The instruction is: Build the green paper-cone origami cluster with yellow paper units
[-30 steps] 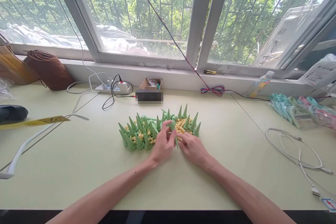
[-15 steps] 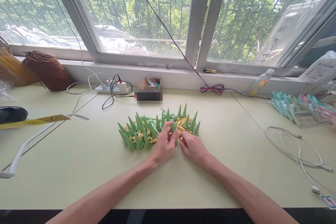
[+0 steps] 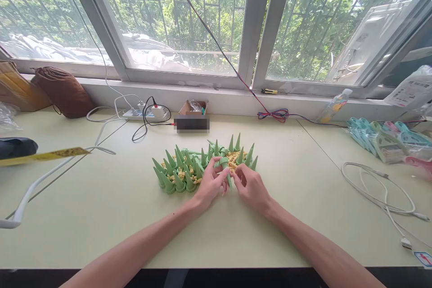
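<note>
My left hand [image 3: 212,182] is closed around a green cone [image 3: 224,162], whose broad end is up and whose tip points down toward the table. Close beside it, my right hand [image 3: 250,185] has its thumb and fingers pinched together near the cone; what they hold, if anything, is too small to make out. Many green cones [image 3: 169,183] stand upright to the left of my hands, with small yellow pieces [image 3: 181,174] among them. Behind my right hand is a pile of yellow pieces [image 3: 234,157], bordered by more upright cones [image 3: 249,155].
Toward the window are a small open cardboard box [image 3: 193,107], a power strip [image 3: 145,112] with cables and a plastic bottle [image 3: 335,105]. A white cable [image 3: 381,189] and bagged pastel items [image 3: 381,139] lie on the right. A brown pouch [image 3: 62,92] sits back left.
My right hand has lifted slightly and shifted a little to the right, its fingers closing near the cone. The cone in my left hand has tilted a little, its tip moving right.
</note>
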The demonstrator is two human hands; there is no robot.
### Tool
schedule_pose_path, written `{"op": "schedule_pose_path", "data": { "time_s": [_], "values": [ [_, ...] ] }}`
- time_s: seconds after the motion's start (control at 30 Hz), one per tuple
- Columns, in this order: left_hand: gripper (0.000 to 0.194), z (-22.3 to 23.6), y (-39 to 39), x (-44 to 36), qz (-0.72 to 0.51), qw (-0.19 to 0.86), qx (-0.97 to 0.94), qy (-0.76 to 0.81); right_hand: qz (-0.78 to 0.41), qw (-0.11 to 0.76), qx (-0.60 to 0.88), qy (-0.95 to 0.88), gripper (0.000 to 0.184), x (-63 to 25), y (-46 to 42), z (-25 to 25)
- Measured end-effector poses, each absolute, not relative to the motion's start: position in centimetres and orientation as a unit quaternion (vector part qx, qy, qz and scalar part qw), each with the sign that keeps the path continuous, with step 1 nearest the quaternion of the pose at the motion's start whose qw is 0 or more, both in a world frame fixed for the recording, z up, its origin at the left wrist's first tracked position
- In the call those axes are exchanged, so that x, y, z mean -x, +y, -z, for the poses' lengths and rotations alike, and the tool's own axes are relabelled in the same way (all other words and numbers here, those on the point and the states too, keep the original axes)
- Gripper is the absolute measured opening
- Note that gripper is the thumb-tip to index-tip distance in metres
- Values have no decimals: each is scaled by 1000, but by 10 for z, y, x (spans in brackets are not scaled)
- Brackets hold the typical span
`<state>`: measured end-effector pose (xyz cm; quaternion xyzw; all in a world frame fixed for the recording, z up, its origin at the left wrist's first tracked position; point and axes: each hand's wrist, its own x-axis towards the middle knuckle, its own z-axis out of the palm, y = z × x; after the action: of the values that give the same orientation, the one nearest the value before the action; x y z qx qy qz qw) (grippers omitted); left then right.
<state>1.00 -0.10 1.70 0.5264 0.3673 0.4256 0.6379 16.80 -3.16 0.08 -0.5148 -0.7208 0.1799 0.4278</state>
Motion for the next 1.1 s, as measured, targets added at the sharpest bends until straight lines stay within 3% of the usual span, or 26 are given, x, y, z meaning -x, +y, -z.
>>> {"op": "schedule_pose_path", "data": {
  "time_s": [0.33,1.1],
  "values": [
    [45,-21,-5,-12,-415,632,-545,362,-167,527,510,-659,15,-165,-36,-13],
    [41,-18,-9,-12,-395,622,-571,363,-197,523,505,-658,17,-166,-33,-10]
  ]
}}
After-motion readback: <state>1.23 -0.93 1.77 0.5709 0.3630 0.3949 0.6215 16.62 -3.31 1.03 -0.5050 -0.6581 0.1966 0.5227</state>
